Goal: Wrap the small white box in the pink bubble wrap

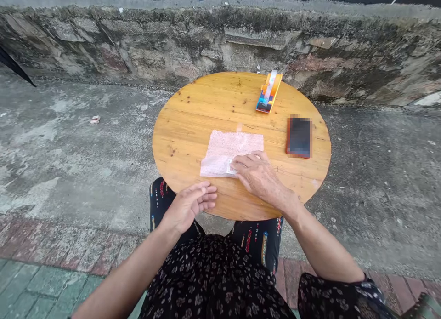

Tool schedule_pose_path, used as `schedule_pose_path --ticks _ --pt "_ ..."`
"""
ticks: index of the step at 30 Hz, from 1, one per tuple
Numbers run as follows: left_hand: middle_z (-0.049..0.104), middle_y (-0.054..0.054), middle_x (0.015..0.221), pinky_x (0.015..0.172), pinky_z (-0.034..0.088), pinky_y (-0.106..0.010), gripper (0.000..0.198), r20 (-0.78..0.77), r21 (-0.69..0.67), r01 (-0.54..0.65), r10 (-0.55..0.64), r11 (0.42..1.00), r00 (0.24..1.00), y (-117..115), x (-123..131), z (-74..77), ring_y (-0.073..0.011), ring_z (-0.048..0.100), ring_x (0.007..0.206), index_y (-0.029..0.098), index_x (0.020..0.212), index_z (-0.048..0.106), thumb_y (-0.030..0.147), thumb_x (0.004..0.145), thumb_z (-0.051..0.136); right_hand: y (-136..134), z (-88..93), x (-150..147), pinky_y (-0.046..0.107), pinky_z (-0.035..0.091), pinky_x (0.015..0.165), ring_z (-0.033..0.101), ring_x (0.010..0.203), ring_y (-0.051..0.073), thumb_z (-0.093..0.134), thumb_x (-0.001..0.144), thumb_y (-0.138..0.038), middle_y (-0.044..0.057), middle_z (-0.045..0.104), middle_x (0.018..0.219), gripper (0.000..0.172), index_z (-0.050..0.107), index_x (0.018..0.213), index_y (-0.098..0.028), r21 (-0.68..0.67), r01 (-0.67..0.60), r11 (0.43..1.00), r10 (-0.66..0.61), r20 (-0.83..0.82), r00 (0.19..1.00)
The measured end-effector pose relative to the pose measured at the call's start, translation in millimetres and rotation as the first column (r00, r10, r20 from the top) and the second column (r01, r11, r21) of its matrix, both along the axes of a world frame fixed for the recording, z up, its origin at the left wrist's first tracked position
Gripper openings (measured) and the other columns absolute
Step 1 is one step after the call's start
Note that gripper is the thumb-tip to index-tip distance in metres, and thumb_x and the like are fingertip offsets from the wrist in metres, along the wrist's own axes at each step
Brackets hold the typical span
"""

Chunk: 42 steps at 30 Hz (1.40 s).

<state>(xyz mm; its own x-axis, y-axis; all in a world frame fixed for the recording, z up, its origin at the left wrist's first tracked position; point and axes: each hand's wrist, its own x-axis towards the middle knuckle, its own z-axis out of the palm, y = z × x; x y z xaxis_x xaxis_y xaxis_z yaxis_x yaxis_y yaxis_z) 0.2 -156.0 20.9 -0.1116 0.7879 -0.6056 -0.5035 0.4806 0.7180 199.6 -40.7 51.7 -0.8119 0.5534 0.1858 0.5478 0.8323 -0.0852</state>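
A pale pink folded sheet [229,151] lies flat near the middle of a small round wooden table [186,126]. My right hand [257,174] rests palm down on the sheet's near right corner, fingers stretched out and pressing it flat. My left hand [189,204] hovers at the table's near edge, just left of the sheet, fingers loosely extended and holding nothing. A small strip of tape [239,127] sits just beyond the sheet's far edge.
An orange tape dispenser [269,93] stands at the table's far side. A dark phone in a red case [299,136] lies at the right. A rough stone wall [220,43] runs behind, with concrete ground around and brick paving near my knees.
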Motion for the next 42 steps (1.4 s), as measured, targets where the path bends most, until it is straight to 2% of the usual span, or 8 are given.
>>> schedule_pose_path --ticks 5,8,11,14,20,29,34,42 --pt "0.073 -0.019 0.098 0.080 0.062 -0.031 0.008 0.113 -0.099 -0.129 0.139 0.987 0.984 28.9 11.6 3.6 -0.0229 0.073 0.089 0.008 0.090 0.063 0.014 0.090 0.058 4.5 2.0 -1.9 0.040 0.028 0.095 0.057 0.098 0.024 0.048 0.095 -0.016 0.008 0.069 0.110 0.020 0.067 0.103 -0.017 0.028 -0.028 0.999 0.027 0.050 0.998" --pt "0.073 -0.016 0.091 0.072 0.063 -0.029 0.006 0.084 -0.095 -0.183 0.191 0.979 0.978 43.6 16.3 1.1 -0.0208 0.074 0.082 0.010 0.092 0.062 0.016 0.090 0.060 7.4 2.3 -2.6 0.040 0.028 0.094 0.057 0.096 0.024 0.050 0.094 -0.016 0.008 0.070 0.105 0.019 0.067 0.101 -0.017 0.027 -0.037 0.999 0.036 0.055 0.998" --pt "0.072 -0.011 0.082 0.054 0.058 -0.023 0.010 0.010 -0.092 -0.194 0.196 0.977 0.981 53.3 18.6 -1.4 -0.0177 0.072 0.071 0.011 0.094 0.062 0.020 0.089 0.064 9.4 2.8 -2.7 0.039 0.027 0.094 0.057 0.095 0.023 0.053 0.092 -0.016 0.008 0.070 0.104 0.017 0.068 0.099 -0.017 0.016 -0.038 0.999 0.037 0.049 0.998" --pt "0.070 -0.006 0.076 0.041 0.048 -0.018 0.015 -0.088 -0.091 -0.165 0.157 0.982 0.984 60.0 19.0 -2.6 -0.0134 0.068 0.059 0.012 0.093 0.062 0.023 0.086 0.068 10.1 3.5 -2.2 0.039 0.026 0.094 0.058 0.095 0.023 0.053 0.092 -0.016 0.008 0.070 0.103 0.016 0.068 0.098 -0.017 0.012 -0.045 0.999 0.044 0.043 0.998" --pt "0.062 0.001 0.063 0.036 0.043 -0.019 0.017 -0.200 -0.103 -0.120 0.097 0.987 0.975 73.2 15.0 -0.6 -0.0081 0.055 0.043 0.013 0.084 0.060 0.018 0.077 0.074 11.2 3.3 -0.7 0.039 0.026 0.093 0.058 0.093 0.023 0.053 0.092 -0.015 0.008 0.070 0.099 0.015 0.068 0.093 -0.017 0.013 -0.058 0.998 0.058 0.029 0.998" --pt "0.059 0.001 0.058 0.034 0.032 -0.019 0.022 -0.268 -0.200 0.117 -0.169 0.973 0.949 89.7 -2.8 13.0 -0.0076 0.043 0.037 0.015 0.077 0.059 0.021 0.067 0.078 10.6 3.3 -0.9 0.040 0.026 0.092 0.057 0.092 0.023 0.054 0.091 -0.014 0.008 0.071 0.099 0.015 0.069 0.092 -0.017 -0.001 -0.050 0.999 0.050 0.015 0.999" --pt "0.051 0.004 0.046 0.035 0.026 -0.019 0.024 -0.370 -0.216 0.211 -0.280 0.953 0.886 102.1 -7.1 8.6 -0.0062 0.035 0.034 0.016 0.067 0.055 0.020 0.063 0.078 10.5 3.8 -2.7 0.040 0.025 0.093 0.057 0.094 0.023 0.053 0.090 -0.012 0.008 0.071 0.101 0.017 0.069 0.091 -0.017 -0.014 -0.035 0.999 0.036 0.047 0.998" --pt "0.047 0.003 0.041 0.034 0.022 -0.020 0.017 -0.593 -0.195 0.330 -0.380 0.923 0.710 110.6 -1.3 14.1 -0.0071 0.035 0.033 0.016 0.059 0.058 0.019 0.068 0.073 10.3 6.4 -2.4 0.039 0.025 0.093 0.057 0.095 0.023 0.051 0.092 -0.013 0.008 0.070 0.101 0.018 0.069 0.092 -0.016 -0.024 -0.047 0.999 0.048 0.053 0.997"
